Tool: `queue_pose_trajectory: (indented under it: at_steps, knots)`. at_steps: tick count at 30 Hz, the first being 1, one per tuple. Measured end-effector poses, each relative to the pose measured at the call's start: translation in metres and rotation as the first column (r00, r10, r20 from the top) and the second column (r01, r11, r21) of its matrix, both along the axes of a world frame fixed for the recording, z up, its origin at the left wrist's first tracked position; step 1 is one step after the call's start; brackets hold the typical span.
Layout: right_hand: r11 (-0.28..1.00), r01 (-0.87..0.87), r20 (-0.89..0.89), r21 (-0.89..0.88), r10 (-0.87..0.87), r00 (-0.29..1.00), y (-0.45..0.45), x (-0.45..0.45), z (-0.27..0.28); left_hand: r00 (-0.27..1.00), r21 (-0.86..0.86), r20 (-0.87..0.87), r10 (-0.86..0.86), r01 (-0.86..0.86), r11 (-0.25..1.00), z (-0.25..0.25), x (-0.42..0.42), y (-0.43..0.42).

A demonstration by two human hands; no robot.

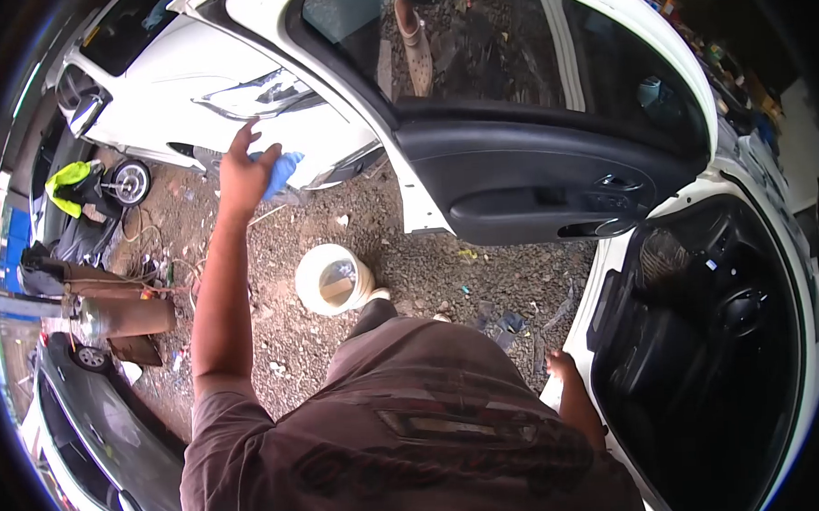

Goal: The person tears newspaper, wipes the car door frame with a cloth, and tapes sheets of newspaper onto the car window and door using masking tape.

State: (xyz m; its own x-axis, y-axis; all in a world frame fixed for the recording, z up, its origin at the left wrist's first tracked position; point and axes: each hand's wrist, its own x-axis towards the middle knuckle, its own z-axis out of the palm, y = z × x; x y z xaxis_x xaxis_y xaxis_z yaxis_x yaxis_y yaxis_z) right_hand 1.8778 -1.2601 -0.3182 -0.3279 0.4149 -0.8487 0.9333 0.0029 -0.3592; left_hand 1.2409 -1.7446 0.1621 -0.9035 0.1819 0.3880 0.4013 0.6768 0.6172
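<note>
- Head view: my left hand (246, 176) is raised toward the far left, with a crumpled light-blue cloth (284, 175) tucked between thumb and palm, on the hand's right side.
- My thumb and forefinger stand apart, pointing away from me; I can't tell how the other fingers grip.
- That cloth's long axis slants from near left to far right, across the line of my forearm. My left hand has it; my right hand (559, 365) is well apart, low on the near right, beside the white car's open doorway. I can't tell whether those fingers are pressed together.
- Beyond the cloth is a white car front with a clear headlamp (270, 94). I see no sure contact between them.
- Open gravel (268, 252) gives room on the near side, up to a round white plastic bucket (366, 277). Rightward, the open white door with black inner panel (516, 173) bounds the space.
</note>
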Motion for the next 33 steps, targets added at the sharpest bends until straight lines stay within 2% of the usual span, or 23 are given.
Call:
queue_pose_trajectory:
  at_steps: [1,2,4,5,7,8,10,11,12,13,14,15,16,18,20,21,22,24,28,30,32,33]
  knots:
    - [1.0,0.004,0.061,0.016,-0.005,0.998,-0.011,0.015,0.005,0.999,0.081,0.005,-0.036,0.036,0.996,0.01,-0.016,0.005]
    - [1.0,0.007,0.124,0.03,-0.011,0.992,-0.023,0.029,0.012,0.997,0.108,-0.063,-0.048,0.055,0.993,0.028,-0.02,0.018]
    - [0.977,0.209,0.144,0.035,-0.212,0.967,-0.05,0.05,0.018,0.983,0.319,-0.06,-0.173,0.183,0.93,0.045,-0.047,0.03]
    - [0.956,0.286,0.179,0.064,-0.293,0.939,-0.065,0.053,0.027,0.982,0.323,-0.059,-0.18,0.19,0.927,0.05,-0.057,0.034]
    - [0.937,0.348,0.192,-0.03,-0.337,0.922,-0.081,0.055,0.043,0.914,0.423,-0.118,-0.389,0.401,0.813,0.062,-0.065,0.045]
    - [0.906,0.411,0.178,-0.099,-0.39,0.903,-0.089,0.052,0.048,0.908,0.426,-0.12,-0.402,0.413,0.805,0.067,-0.063,0.048]
    - [0.939,0.342,0.183,0.02,-0.34,0.922,-0.112,0.031,0.04,0.85,0.387,0.029,-0.526,0.475,0.79,0.08,-0.049,0.056]
    - [0.924,0.38,0.136,-0.046,-0.371,0.919,-0.118,0.023,0.037,0.816,0.498,0.019,-0.577,0.493,0.713,0.073,-0.054,0.057]
    - [0.951,0.311,0.104,0.0,-0.309,0.945,-0.135,-0.002,0.067,0.799,0.499,0.02,-0.601,0.513,0.698,0.069,-0.055,0.057]
    - [0.955,0.297,0.119,-0.021,-0.292,0.949,-0.142,-0.019,0.069,0.794,0.49,-0.033,-0.608,0.543,0.682,0.067,-0.052,0.055]
    - [0.942,0.323,0.056,0.086,-0.329,0.943,-0.164,-0.044,0.084,0.787,0.48,-0.091,-0.61,0.571,0.666,0.066,-0.053,0.054]
    - [0.959,0.251,-0.122,0.128,-0.236,0.964,-0.179,-0.059,0.083,0.771,0.528,-0.123,-0.625,0.584,0.617,0.062,-0.057,0.053]
    - [0.958,0.264,-0.162,0.114,-0.245,0.956,-0.194,-0.08,0.089,0.769,0.511,-0.138,-0.624,0.595,0.62,0.062,-0.056,0.051]
    - [0.962,0.248,-0.252,0.114,-0.213,0.944,-0.231,-0.127,0.107,0.683,0.489,-0.222,-0.696,0.696,0.526,0.061,-0.045,0.042]
    - [0.961,0.235,-0.306,0.143,-0.183,0.934,-0.269,-0.171,0.137,0.658,0.403,-0.233,-0.716,0.735,0.545,0.075,-0.014,0.027]
    - [0.966,0.229,-0.428,0.12,-0.158,0.89,-0.286,-0.19,0.15,0.622,0.363,-0.227,-0.749,0.768,0.528,0.068,-0.007,0.021]
    - [0.97,0.222,-0.546,0.102,-0.132,0.827,-0.302,-0.208,0.164,0.587,0.275,-0.26,-0.767,0.806,0.524,0.068,0.003,0.016]
    - [0.962,0.222,-0.554,0.161,-0.098,0.827,-0.331,-0.241,0.21,0.501,0.055,-0.365,-0.785,0.853,0.519,0.077,0.027,0.009]
    - [0.909,0.235,-0.505,0.345,-0.031,0.863,-0.37,-0.272,0.324,0.264,0.048,-0.516,-0.815,0.959,0.28,0.089,0.075,0.015]
    - [0.883,0.294,-0.529,0.365,-0.062,0.846,-0.38,-0.272,0.341,0.229,-0.018,-0.468,-0.853,0.963,0.268,0.092,0.079,0.013]
    - [0.844,0.368,-0.559,0.39,-0.101,0.823,-0.382,-0.27,0.357,0.117,0.015,-0.522,-0.845,0.992,0.129,0.093,0.1,0.016]
    - [0.853,0.397,-0.597,0.34,-0.131,0.791,-0.386,-0.267,0.362,0.054,-0.026,-0.466,-0.883,0.997,0.074,0.093,0.104,0.015]
